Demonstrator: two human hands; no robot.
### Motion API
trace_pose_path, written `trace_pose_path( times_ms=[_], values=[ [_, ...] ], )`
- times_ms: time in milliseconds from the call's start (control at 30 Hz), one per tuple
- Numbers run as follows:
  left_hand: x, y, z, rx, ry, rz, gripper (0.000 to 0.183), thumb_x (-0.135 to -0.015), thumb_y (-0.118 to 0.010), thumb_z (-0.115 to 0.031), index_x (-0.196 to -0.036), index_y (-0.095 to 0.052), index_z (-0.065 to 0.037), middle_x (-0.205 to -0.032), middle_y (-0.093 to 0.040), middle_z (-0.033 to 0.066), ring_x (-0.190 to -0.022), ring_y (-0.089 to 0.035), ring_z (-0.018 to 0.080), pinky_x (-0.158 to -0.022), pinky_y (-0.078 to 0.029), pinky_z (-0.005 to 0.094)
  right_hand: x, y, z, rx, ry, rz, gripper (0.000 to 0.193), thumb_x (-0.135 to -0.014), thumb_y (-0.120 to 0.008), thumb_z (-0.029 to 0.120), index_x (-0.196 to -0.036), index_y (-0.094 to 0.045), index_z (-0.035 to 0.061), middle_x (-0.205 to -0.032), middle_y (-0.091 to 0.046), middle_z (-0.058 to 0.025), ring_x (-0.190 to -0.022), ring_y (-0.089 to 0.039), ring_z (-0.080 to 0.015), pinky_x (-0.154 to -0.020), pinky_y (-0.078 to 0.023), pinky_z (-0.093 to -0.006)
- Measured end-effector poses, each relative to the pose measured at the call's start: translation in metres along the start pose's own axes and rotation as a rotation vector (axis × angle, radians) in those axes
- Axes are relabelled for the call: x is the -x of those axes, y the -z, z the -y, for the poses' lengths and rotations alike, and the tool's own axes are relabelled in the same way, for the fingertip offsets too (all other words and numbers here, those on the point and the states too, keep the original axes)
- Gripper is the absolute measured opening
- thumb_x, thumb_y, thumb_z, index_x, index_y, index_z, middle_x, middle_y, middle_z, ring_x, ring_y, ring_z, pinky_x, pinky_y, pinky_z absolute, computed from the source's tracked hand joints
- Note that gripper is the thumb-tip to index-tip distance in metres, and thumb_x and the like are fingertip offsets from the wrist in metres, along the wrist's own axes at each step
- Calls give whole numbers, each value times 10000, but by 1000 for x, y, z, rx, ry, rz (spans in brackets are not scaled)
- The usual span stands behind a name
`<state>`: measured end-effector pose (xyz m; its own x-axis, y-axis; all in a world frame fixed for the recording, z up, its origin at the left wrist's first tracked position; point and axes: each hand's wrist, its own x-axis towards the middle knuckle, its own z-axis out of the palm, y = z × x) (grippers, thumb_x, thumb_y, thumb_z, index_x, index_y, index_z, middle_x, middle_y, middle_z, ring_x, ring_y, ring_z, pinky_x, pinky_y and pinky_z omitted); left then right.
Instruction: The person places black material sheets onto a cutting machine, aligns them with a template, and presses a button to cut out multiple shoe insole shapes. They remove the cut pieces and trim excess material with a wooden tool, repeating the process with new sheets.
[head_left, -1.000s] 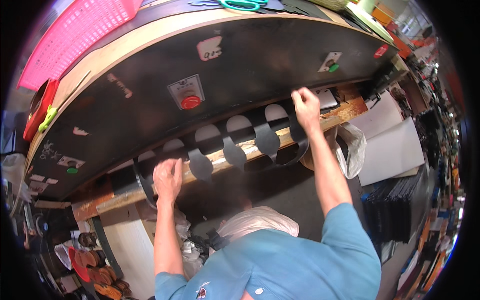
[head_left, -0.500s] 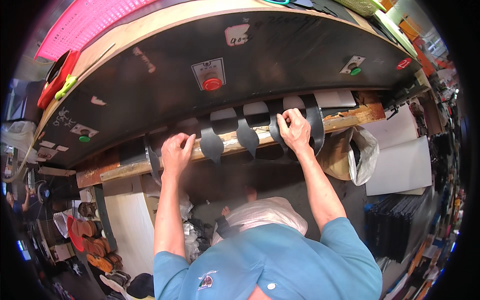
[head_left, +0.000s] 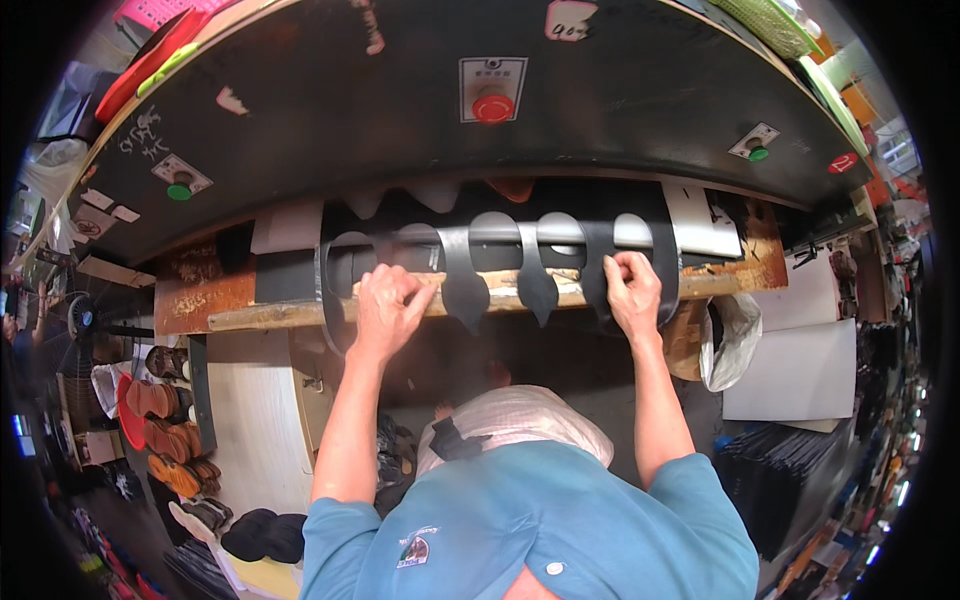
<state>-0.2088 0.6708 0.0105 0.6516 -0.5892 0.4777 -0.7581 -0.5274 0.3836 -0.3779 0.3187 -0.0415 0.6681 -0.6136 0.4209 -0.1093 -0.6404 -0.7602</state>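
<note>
A black flexible sheet with a row of rounded cut-outs (head_left: 466, 290) lies across a wooden ledge and reaches back under the dark panel. Its pointed strips hang over the front edge. My left hand (head_left: 392, 308) is closed at the sheet's left part, fingertips and thumb pinched together. Toward the right end, my right hand (head_left: 633, 298) pinches a strip between thumb and fingers. White surface and a pale bar show through the holes behind the strips. The fingertips partly cover the places they grip.
A dark machine panel (head_left: 350, 120) with a red button (head_left: 493, 108) and two green buttons spans the front. Right of the ledge (head_left: 270, 315) are an opened sack (head_left: 735, 345) and pale boards (head_left: 790, 370). Stacked brown sole-shaped pieces (head_left: 175, 440) stand at lower left.
The view has shifted, so the panel sits higher and further right. More of the sheet's holes show under the panel. Both hands keep their pinch, now a little nearer the ledge's front edge.
</note>
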Motion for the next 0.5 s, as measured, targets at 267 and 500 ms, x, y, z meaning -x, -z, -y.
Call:
trace_pose_path(
  times_ms=[267, 500],
  values=[
    [36, 40, -54, 265, 340, 358, 141, -932, -753, -154, -892, -791, -24, -866, -746, 122, -955, -709, 357, -916, -536, 507, 25, 30, 58, -47, -80, -104, 193, -987, -764, 130, -1114, -711, -7, -1017, -679, -62, -871, -652, -153, -773, -541, -292],
    [-48, -23, -30, 261, 61, 50, 369, -1023, -548, -37, -1355, -658, 78, -1433, -644, 287, -1402, -559, 463, -1220, -425, 487, -2, -65, 126, 223, 191, 436, 1013, -770, -916, 421, -1551, -486, -62, -1550, -471, -312, -1343, -504, -477, -1156, -446, -523]
  ],
)
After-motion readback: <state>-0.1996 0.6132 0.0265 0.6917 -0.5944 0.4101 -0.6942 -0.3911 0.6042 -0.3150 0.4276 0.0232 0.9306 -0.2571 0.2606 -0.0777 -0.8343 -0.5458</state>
